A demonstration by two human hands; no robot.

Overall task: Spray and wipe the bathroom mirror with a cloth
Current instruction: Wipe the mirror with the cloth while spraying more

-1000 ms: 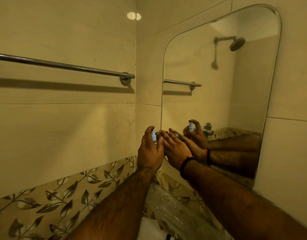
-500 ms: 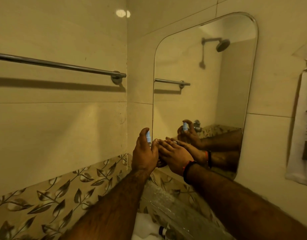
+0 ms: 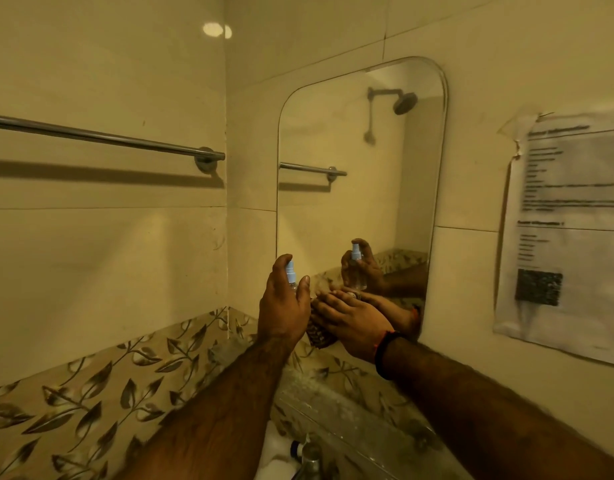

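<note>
A tall mirror (image 3: pixel 361 161) with rounded top corners hangs on the beige tiled wall. My left hand (image 3: pixel 283 308) is closed around a small clear spray bottle (image 3: pixel 290 271) with a light blue pump top, held upright just in front of the mirror's lower left corner. My right hand (image 3: pixel 350 322) lies flat against the bottom of the glass, pressing a dark patterned cloth (image 3: pixel 317 332) that shows only beneath the palm. A dark band circles my right wrist. Both hands and the bottle are reflected in the mirror.
A chrome towel rail (image 3: pixel 101 138) runs along the left wall. A taped paper notice (image 3: pixel 568 230) hangs right of the mirror. A leaf-patterned tile band (image 3: pixel 91 393) runs below. A glass shelf (image 3: pixel 350 420) sits under the mirror, with a tap and bottle (image 3: pixel 307 455) at the bottom edge.
My view has swung right, bringing the paper notice into sight and shifting the mirror left. My left hand has raised the spray bottle slightly; my right hand stays pressed on the cloth.
</note>
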